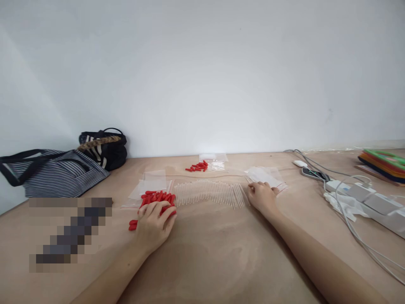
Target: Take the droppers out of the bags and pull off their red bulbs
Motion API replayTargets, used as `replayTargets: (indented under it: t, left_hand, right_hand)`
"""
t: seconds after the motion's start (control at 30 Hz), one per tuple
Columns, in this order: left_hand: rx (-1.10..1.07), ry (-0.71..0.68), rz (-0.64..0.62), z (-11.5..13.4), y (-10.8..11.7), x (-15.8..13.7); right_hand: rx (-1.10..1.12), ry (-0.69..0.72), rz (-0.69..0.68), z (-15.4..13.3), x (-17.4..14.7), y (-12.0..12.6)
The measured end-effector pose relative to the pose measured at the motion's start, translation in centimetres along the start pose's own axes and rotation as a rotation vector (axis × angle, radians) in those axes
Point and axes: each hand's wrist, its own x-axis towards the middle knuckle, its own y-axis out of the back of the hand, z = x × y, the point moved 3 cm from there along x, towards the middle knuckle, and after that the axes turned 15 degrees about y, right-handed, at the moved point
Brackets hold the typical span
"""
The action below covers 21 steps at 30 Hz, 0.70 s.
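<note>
My left hand [155,223] rests over a pile of red, slender plastic pieces [155,197], its fingers apart and bent across them. Two more red pieces [133,225] lie beside that hand. A long row of thin, clear sticks [209,192] is spread side by side in the middle of the table. At the row's right end is my right hand [262,197], with its fingers curled down by the last sticks. Whether a stick is between those fingertips is hidden. Just behind it lie clear zip bags [264,175].
More zip bags [155,180] lie behind the red pile. Farther back are a small red heap [198,166] and short white sticks [218,166]. A striped bag [63,173] and a black bag [115,154] stand left; a power strip [376,207], cables and coloured sheets [384,164] lie right.
</note>
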Motion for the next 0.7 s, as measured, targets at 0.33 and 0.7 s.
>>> replayTargets:
  t: [0.33, 0.7]
  left_hand:
    - [-0.448, -0.090, -0.174, 6.0, -1.1, 0.1]
    - [-0.539, -0.044, -0.274, 6.8, -2.8, 0.7]
  right_hand:
    - [-0.023, -0.111, -0.048, 3.1, -0.3, -0.2]
    - [0.312, 0.000, 0.120, -1.2, -1.3, 1.6]
